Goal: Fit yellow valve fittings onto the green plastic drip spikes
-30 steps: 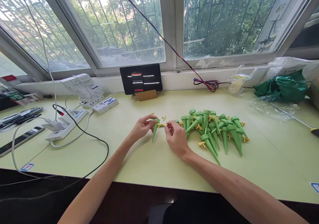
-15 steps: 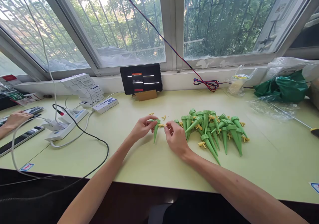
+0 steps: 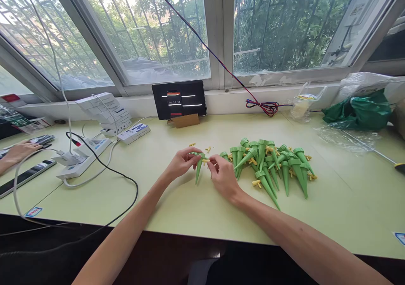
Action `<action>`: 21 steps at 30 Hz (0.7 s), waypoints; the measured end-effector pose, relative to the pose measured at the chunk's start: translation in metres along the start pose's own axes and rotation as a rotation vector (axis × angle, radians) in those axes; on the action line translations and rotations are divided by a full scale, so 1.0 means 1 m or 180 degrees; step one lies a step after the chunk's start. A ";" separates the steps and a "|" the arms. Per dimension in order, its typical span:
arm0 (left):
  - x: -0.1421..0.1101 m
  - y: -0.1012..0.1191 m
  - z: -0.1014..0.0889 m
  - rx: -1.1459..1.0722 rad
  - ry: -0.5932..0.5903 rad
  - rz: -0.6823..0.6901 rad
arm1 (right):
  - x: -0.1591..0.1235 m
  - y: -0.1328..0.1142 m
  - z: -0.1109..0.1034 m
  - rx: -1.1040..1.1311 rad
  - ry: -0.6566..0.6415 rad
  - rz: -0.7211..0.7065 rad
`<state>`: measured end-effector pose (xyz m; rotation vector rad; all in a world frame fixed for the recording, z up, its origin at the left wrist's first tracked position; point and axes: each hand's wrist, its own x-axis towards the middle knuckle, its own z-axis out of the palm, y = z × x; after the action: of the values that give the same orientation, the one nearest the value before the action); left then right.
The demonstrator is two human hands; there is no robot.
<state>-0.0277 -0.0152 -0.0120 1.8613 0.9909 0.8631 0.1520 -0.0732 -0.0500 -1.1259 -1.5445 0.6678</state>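
Pinched in my left hand (image 3: 183, 163) is a green plastic watering spike (image 3: 198, 171), its cap up and its point downward over the table. My right hand (image 3: 223, 175) grips a small yellow valve (image 3: 205, 161) between thumb and fingers, up against the side of the spike's cap. Whether the valve sits in the cap or only touches it, I cannot tell. Beyond my hands lie two loose yellow valves, one (image 3: 208, 149) close by and another (image 3: 192, 144) further left. A pile of green spikes with yellow valves (image 3: 268, 160) lies right of my right hand.
A tablet (image 3: 193, 101) showing a timer leans on a cardboard stand (image 3: 185, 120) by the window. At left are a power strip (image 3: 84, 158), cables, white boxes (image 3: 107, 114) and another person's hand (image 3: 22, 151). A green bag (image 3: 357, 112) and a screwdriver (image 3: 373, 150) lie at right.
The spike has shifted and turned slightly in my left hand, and the yellow valve is now closer against its cap. The pile and loose valves stay put.
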 end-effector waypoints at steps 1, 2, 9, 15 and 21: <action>0.000 0.000 0.000 0.0009 -0.0015 0.0008 | 0.000 0.000 0.000 0.0001 -0.0016 0.0012; 0.000 0.000 0.000 0.0017 -0.0031 0.0013 | 0.000 0.000 0.000 0.0000 -0.0031 0.0022; 0.000 0.000 0.001 0.0003 -0.0054 0.0041 | 0.000 0.002 0.001 -0.0050 -0.0085 0.0017; -0.001 0.001 0.002 0.0015 0.0037 0.0128 | 0.000 0.000 0.000 -0.0133 -0.0126 0.0073; -0.001 0.003 0.003 0.0046 0.0033 0.0267 | 0.000 0.000 0.001 -0.0220 -0.0159 0.0100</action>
<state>-0.0244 -0.0183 -0.0110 1.9241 0.9330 0.9180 0.1514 -0.0729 -0.0498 -1.1954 -1.6056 0.6725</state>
